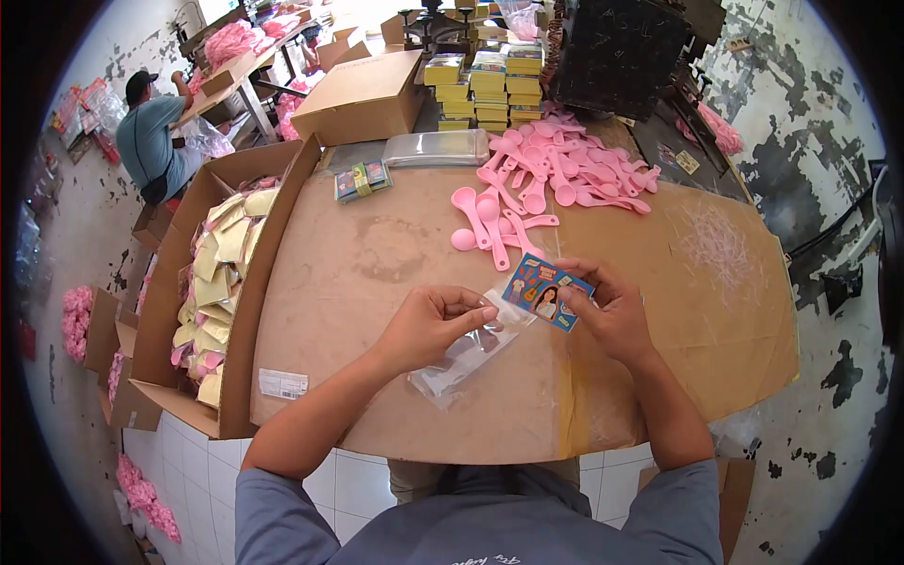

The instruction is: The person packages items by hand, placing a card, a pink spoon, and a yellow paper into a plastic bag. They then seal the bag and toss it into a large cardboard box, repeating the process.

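My left hand (435, 325) pinches the upper edge of a clear plastic bag (450, 379), which hangs toward the front of the table. In my right hand (607, 306) is a blue printed card (543, 294) with a picture of a person and a guitar on it. The card's left corner overlaps the mouth of the bag. Just beyond the card lie several loose pink measuring spoons (490, 226), and a larger heap of pink spoons (565, 160) spreads behind them.
An open carton (245, 377) of packed bags stands along the left edge. Behind are a bundle of cards (363, 182), a stack of clear bags (436, 149), a closed box (360, 94) and card stacks (490, 83). Another person (155, 137) sits at the far left.
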Demonstrator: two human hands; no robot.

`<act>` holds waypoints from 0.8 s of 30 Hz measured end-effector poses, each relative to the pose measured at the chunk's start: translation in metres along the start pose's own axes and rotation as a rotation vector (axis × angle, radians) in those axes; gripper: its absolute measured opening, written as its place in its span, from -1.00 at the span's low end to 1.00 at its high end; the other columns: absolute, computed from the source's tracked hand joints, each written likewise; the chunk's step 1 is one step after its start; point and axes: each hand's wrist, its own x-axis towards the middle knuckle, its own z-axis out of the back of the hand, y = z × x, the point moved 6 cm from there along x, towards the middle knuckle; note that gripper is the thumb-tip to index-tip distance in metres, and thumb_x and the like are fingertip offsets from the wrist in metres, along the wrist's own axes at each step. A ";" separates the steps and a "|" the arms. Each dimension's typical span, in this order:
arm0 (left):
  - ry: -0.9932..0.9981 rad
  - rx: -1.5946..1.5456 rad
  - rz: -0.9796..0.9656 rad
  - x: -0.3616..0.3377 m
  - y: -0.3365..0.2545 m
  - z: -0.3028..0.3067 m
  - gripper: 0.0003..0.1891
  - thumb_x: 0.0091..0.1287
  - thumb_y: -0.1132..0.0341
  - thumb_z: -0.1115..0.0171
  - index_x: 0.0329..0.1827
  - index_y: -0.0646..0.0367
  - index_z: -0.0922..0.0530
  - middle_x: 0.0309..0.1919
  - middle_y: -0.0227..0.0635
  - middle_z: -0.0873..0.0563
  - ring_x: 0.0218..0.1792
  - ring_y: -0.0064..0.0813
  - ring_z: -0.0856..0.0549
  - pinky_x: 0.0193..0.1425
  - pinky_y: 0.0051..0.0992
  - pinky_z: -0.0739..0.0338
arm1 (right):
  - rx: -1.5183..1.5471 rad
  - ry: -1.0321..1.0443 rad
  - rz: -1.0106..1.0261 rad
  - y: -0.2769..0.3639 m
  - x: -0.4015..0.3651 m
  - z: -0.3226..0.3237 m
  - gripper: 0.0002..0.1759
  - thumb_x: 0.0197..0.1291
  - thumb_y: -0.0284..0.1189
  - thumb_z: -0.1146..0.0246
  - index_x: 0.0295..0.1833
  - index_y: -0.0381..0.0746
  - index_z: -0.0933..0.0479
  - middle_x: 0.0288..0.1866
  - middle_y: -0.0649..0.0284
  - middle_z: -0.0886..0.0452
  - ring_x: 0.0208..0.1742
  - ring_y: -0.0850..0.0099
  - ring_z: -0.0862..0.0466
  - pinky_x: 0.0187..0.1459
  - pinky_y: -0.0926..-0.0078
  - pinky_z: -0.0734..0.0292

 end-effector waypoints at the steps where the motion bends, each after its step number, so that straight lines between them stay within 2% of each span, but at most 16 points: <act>1: -0.004 0.008 0.012 0.000 0.000 -0.001 -0.72 0.54 0.27 -0.37 0.08 0.35 -0.74 -0.16 -0.26 -0.88 -0.21 -0.60 -0.82 -0.09 -0.58 -0.67 | -0.012 0.003 0.030 0.002 0.000 -0.001 -0.61 0.42 -0.63 -0.30 0.33 -0.31 -0.58 0.12 0.21 -0.74 0.08 0.47 -0.73 0.12 0.49 -0.63; 4: -0.004 0.049 0.015 -0.004 -0.003 -0.005 -0.72 0.53 0.27 -0.38 0.08 0.36 -0.74 -0.16 -0.25 -0.88 -0.20 -0.62 -0.81 -0.09 -0.56 -0.68 | -0.350 0.143 0.164 0.008 -0.001 -0.003 -0.65 0.38 -0.63 -0.32 0.26 -0.25 -0.67 0.10 0.19 -0.74 0.00 0.46 -0.74 0.02 0.47 -0.64; 10: 0.048 0.305 -0.008 -0.010 -0.005 -0.020 -0.78 0.54 0.37 -0.35 0.07 0.37 -0.72 -0.14 -0.28 -0.88 -0.15 -0.66 -0.79 -0.04 -0.55 -0.69 | -0.402 0.253 0.098 0.013 -0.006 -0.028 -0.63 0.33 -0.56 -0.40 0.24 -0.19 -0.70 -0.07 0.20 -0.74 -0.15 0.46 -0.72 -0.11 0.50 -0.60; 13: 0.059 0.291 -0.061 -0.011 -0.007 -0.023 -0.80 0.55 0.40 -0.33 0.08 0.38 -0.71 -0.13 -0.28 -0.87 -0.14 -0.67 -0.78 -0.05 -0.55 -0.69 | -0.394 0.118 0.073 0.013 -0.009 -0.034 -0.65 0.32 -0.51 -0.44 0.22 -0.21 -0.71 -0.14 0.22 -0.73 -0.20 0.47 -0.70 -0.12 0.54 -0.59; 16: 0.010 0.190 -0.070 -0.007 0.000 -0.017 -0.80 0.56 0.40 -0.31 0.10 0.38 -0.69 -0.13 -0.28 -0.86 -0.13 -0.68 -0.77 -0.06 -0.58 -0.69 | -0.190 -0.027 -0.007 0.001 -0.005 -0.014 -0.69 0.34 -0.47 -0.45 0.16 -0.28 -0.71 -0.15 0.22 -0.73 -0.22 0.44 -0.70 -0.12 0.52 -0.60; 19: -0.045 0.083 -0.061 -0.006 -0.003 -0.014 -0.78 0.57 0.38 -0.31 0.12 0.36 -0.69 -0.16 -0.29 -0.86 -0.16 -0.70 -0.77 -0.09 -0.60 -0.67 | -0.351 0.027 0.016 0.008 -0.005 -0.013 -0.74 0.38 -0.46 -0.42 0.09 -0.36 -0.70 -0.11 0.19 -0.73 -0.15 0.43 -0.70 -0.06 0.49 -0.60; 21: -0.028 0.031 -0.055 -0.005 0.001 -0.014 -0.75 0.57 0.32 -0.32 0.13 0.34 -0.69 -0.21 -0.31 -0.86 -0.22 -0.71 -0.76 -0.16 -0.61 -0.66 | -0.330 0.168 0.082 0.017 -0.005 -0.030 -0.76 0.43 -0.42 -0.36 0.05 -0.38 -0.69 -0.07 0.17 -0.71 -0.08 0.38 -0.70 0.00 0.41 -0.60; 24: -0.061 0.155 -0.095 -0.005 0.001 -0.013 -0.74 0.57 0.31 -0.33 0.12 0.35 -0.69 -0.24 -0.35 -0.84 -0.24 -0.72 -0.76 -0.17 -0.60 -0.66 | -0.306 0.270 0.086 0.006 0.001 -0.033 -0.73 0.51 -0.37 -0.25 0.05 -0.38 -0.69 0.04 0.14 -0.69 0.06 0.28 -0.69 0.12 0.31 -0.58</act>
